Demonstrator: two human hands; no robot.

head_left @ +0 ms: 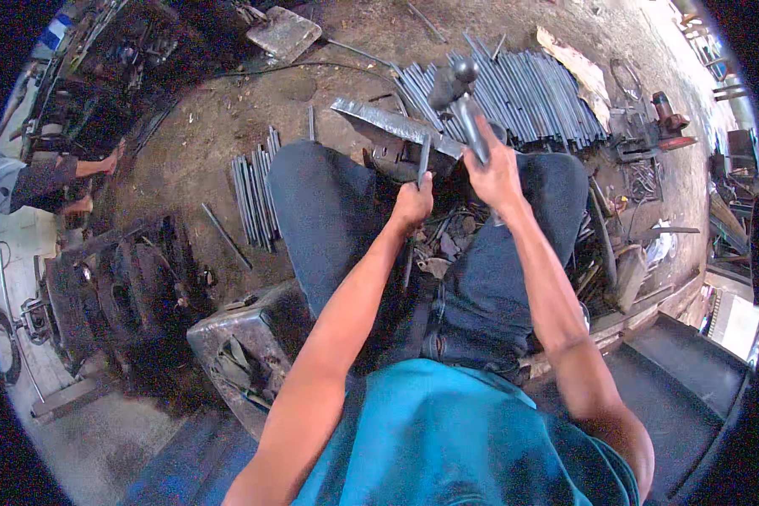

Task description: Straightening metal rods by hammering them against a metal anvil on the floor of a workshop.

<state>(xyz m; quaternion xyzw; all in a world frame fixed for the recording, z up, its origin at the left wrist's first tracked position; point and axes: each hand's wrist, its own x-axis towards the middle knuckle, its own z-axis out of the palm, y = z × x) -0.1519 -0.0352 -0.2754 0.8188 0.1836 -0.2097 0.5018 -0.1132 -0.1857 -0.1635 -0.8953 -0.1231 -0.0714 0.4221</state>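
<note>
Between my knees a long grey metal bar (384,121) lies slantwise, its top face shiny and worn. My left hand (414,203) is closed round a thin metal rod (424,158), whose far end reaches up to the bar. Higher and to the right, my right hand (495,177) grips a hammer (472,128) by its grey handle. The hammer's dark rounded head is raised over the far side of the bar and looks slightly blurred. What supports the bar is partly hidden by my hands and legs.
Beyond my right knee lies a wide row of metal rods (531,97). A smaller bundle of rods (255,190) is beside my left knee. A metal box (253,346) stands at my left, dark machinery (126,278) farther left. Another person's feet (101,164) show at the far left.
</note>
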